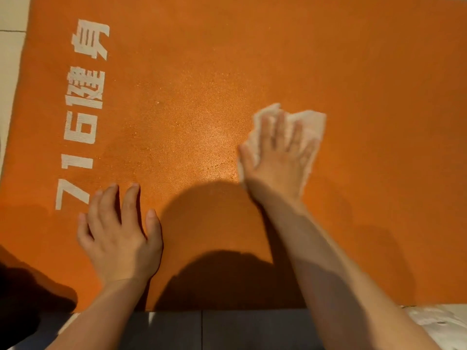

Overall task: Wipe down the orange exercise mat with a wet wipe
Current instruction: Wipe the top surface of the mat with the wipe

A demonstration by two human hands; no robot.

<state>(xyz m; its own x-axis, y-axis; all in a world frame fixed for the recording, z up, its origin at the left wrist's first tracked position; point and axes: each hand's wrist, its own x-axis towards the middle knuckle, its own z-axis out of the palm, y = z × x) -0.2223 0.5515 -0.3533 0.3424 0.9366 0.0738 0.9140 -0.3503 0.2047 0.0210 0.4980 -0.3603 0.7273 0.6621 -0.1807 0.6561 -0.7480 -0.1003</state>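
Orange exercise mat [252, 59] lies flat on a tiled floor [10, 46] and fills almost the whole view; pale tiles show along its left edge and darker tiles [227, 329] along its near edge. Near the left side of the mat, white printed characters [80, 114] run in one line away from the person, with the digits 716 closest. Just right of this print, the left hand [118, 238] rests palm down on the mat, its fingers straight and a little spread, grasping nothing. Between the two arms, a dark round shadow [214, 236] falls on the mat. Further right, the right hand [280, 157] presses flat on a crumpled white wet wipe [310, 122], with fingers stretched out over it; the wipe lies on the mat, and this hand looks blurred. In the bottom right corner, something white and crinkled [442, 324] lies on the floor; what it is, I cannot tell.
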